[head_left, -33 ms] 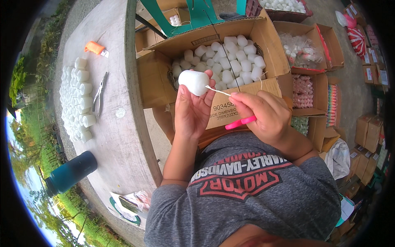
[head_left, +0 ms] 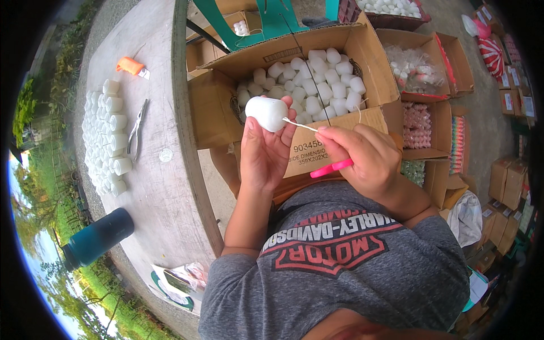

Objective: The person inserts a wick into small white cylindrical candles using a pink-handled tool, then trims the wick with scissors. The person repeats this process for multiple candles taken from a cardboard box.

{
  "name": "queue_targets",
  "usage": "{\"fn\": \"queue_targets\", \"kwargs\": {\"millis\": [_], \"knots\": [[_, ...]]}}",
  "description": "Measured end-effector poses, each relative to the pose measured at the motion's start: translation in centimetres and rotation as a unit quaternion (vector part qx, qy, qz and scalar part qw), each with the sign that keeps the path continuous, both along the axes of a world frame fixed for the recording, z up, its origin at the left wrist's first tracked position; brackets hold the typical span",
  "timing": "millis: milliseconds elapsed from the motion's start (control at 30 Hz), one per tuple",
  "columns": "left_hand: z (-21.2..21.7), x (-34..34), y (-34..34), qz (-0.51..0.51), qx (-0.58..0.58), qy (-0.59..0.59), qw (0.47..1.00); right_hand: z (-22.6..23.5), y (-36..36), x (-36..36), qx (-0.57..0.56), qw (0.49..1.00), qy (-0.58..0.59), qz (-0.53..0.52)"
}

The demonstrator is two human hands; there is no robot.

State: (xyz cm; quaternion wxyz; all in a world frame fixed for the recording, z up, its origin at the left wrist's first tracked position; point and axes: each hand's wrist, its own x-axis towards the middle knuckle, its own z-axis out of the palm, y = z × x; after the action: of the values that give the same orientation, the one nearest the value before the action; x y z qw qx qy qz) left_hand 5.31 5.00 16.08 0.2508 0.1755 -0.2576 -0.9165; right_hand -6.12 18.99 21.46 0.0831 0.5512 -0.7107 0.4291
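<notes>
My left hand [head_left: 265,156] is closed round a white, round-edged cylinder [head_left: 266,113], held above the near side of a cardboard box. From the cylinder's right end runs a white string [head_left: 300,124], stretched short and nearly straight. The thumb and forefinger of my right hand [head_left: 365,156] pinch the string's other end. A bright pink looped handle [head_left: 331,168], perhaps of scissors, sticks out under the same hand; its remainder is hidden. Similar white cylinders [head_left: 311,85] fill the box [head_left: 221,107] behind my hands.
On the pale table [head_left: 164,198] at left stand rows of white cylinders [head_left: 107,141], metal pliers [head_left: 137,127], an orange-handled tool [head_left: 131,66] and a dark teal bottle [head_left: 102,235]. A thin dark rod [head_left: 303,54] crosses the box. More cartons [head_left: 439,133] line the right.
</notes>
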Motion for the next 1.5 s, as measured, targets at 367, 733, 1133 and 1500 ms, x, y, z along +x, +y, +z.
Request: {"fn": "queue_targets", "kwargs": {"millis": [367, 733, 1133, 1500], "knots": [[0.0, 0.0, 0.4, -0.002, -0.012, 0.013, 1.0, -0.9, -0.3, 0.0, -0.046, 0.998, -0.014, -0.027], [0.0, 0.0, 0.5, 0.001, -0.006, 0.017, 1.0, -0.4, -0.2, -0.3, -0.016, 0.997, -0.081, 0.001], [0.5, 0.1, 1.0, -0.002, -0.004, 0.011, 1.0, -0.5, -0.9, 0.3, 0.024, 0.987, 0.084, -0.137], [0.5, 0.0, 1.4, -0.018, -0.024, 0.023, 0.999, -2.4, -1.0, -0.1, -0.021, 0.998, 0.002, -0.062]]}}
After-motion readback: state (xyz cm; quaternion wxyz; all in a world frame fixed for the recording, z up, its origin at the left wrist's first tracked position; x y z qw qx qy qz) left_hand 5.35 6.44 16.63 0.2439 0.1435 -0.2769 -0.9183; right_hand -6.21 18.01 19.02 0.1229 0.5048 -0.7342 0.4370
